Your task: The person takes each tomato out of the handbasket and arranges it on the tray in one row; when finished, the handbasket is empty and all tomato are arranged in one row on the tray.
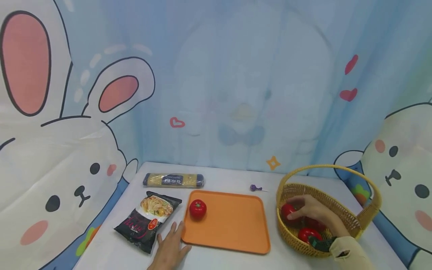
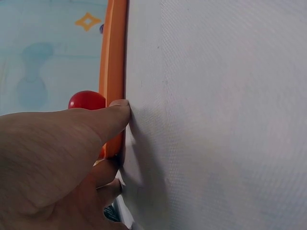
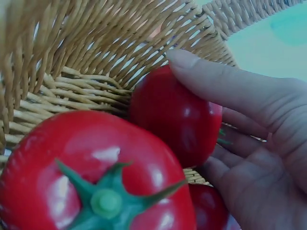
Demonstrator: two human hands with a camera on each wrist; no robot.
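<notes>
Inside the wicker basket (image 1: 324,193) at the right, my right hand (image 1: 314,210) holds a red tomato (image 3: 170,115) between its thumb and fingers. A larger-looking tomato (image 3: 120,148) with a green stem lies close to the camera in the right wrist view, and part of another tomato (image 3: 208,206) shows below the held one. My left hand (image 1: 170,247) is spread at the near left corner of the orange tray (image 1: 233,225), its thumb (image 2: 112,115) touching the tray's edge. One tomato (image 1: 197,209) sits on the tray's left side.
Left of the tray lies a black noodle packet (image 1: 148,221), close to my left hand. A pack of dry spaghetti (image 1: 173,180) lies behind it. A small purple-headed item (image 1: 255,188) rests behind the tray. The basket's tall handle (image 1: 332,166) arches over my right hand.
</notes>
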